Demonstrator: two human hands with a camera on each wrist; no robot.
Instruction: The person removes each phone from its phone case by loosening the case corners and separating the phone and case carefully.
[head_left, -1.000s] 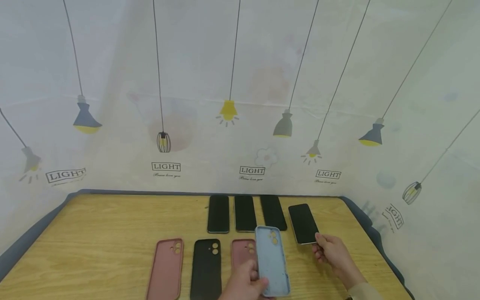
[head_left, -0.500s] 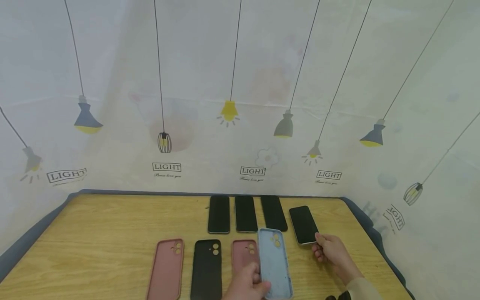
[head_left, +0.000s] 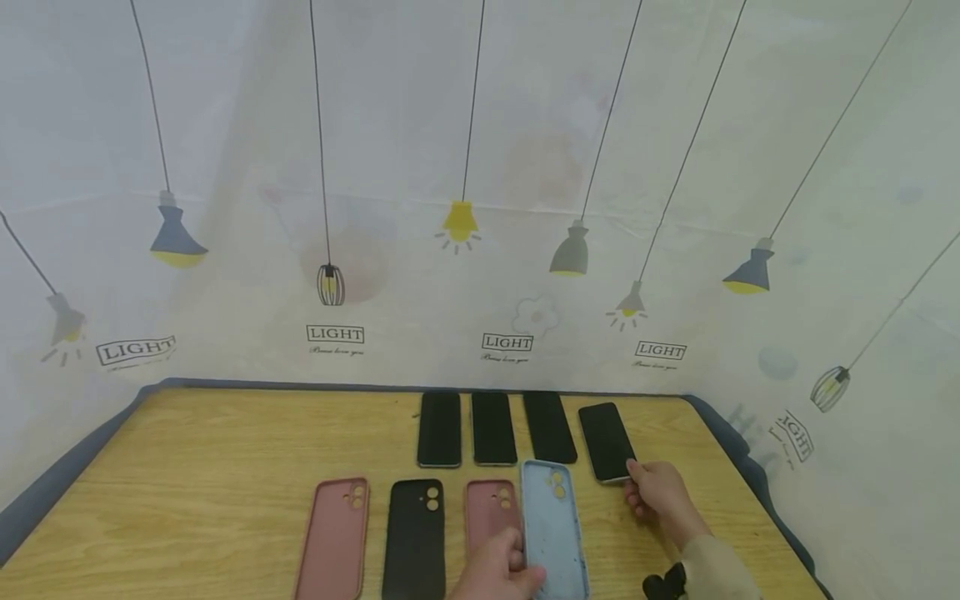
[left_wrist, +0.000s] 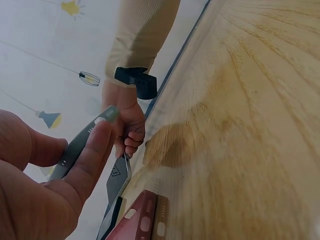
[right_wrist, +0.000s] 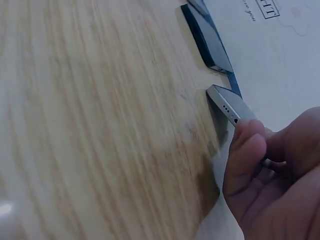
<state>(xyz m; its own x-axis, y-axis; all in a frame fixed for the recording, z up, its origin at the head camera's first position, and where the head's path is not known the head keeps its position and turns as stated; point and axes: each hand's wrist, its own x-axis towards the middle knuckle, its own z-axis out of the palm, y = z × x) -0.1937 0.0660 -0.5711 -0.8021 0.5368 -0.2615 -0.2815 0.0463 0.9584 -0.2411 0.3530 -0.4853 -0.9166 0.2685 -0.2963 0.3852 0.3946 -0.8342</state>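
Note:
A light blue phone case (head_left: 553, 529) with a camera cutout is held up by my left hand (head_left: 498, 567), thumb and fingers on its lower edge. In the left wrist view the same case (left_wrist: 80, 147) shows edge-on between thumb and fingers. My right hand (head_left: 663, 492) pinches the lower right corner of a black-screened phone (head_left: 604, 442), the rightmost in the back row. Seen from the right wrist, that phone's bottom edge (right_wrist: 225, 106) is tilted up off the table. Beneath the left hand lies a pink case (head_left: 487, 504), partly hidden by the fingers.
Several black phones (head_left: 439, 429) line the far table edge. A black case (head_left: 414, 537) and another pink case (head_left: 333, 533) lie nearer on the wooden table (head_left: 195, 475). Behind stands a lamp-printed curtain (head_left: 405, 167). The right wrist wears a dark device (head_left: 665, 582).
My left hand has shifted slightly right and down with the blue case. My right hand keeps its pinch on the phone, which has moved slightly up in the view.

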